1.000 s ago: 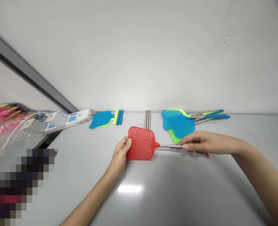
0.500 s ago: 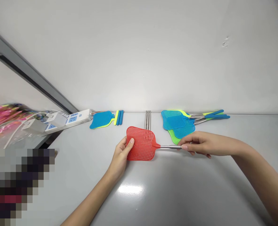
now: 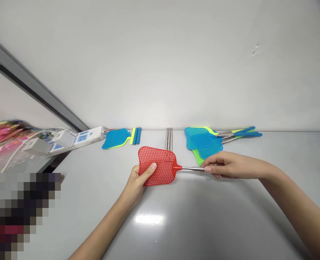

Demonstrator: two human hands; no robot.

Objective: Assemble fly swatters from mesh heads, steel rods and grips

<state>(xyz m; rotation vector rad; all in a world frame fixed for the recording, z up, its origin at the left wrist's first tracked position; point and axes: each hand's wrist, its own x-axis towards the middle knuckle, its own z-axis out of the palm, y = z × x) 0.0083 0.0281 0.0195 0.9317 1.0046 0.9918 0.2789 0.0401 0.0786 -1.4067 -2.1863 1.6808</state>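
Note:
A red fly swatter [image 3: 160, 164] with a thin metal rod lies just above the grey table [image 3: 192, 216], held between both hands. My left hand [image 3: 138, 180] grips the red mesh head from its left side, thumb on top. My right hand [image 3: 227, 165] is closed around the metal rod on the right, fingertips pinching it. Behind my right hand lies a pile of blue and green fly swatters [image 3: 203, 141] with metal rods and blue handles pointing right.
At the table's back edge lie a few bare metal rods [image 3: 169, 137], a blue swatter head with blue and green handle sleeves [image 3: 119, 138], and a white power strip [image 3: 78, 138] with plugs. Pink packaging [image 3: 2, 133] sits far left. A white wall stands behind.
The red swatter head has shifted left with my left hand, whose thumb now lies further onto the mesh. My right hand stays on the rod, slightly further left.

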